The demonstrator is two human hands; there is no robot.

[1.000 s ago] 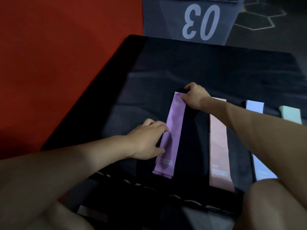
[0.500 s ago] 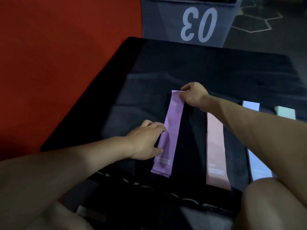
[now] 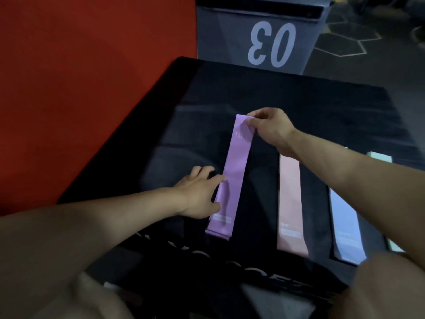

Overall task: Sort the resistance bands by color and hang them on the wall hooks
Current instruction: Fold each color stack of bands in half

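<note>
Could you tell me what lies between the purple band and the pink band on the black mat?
In the head view, only a bare strip of the black mat lies between the purple band and the pink band; no band shows there.

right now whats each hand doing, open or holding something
Left hand: open, fingers resting on the purple resistance band.
Right hand: pinching the purple band's far end.

Under the right hand, the purple band looks smooth, matt and rubbery. The pink band beside that forearm has the same dull finish. Both lie on a black mat with a faint sheen.
</note>
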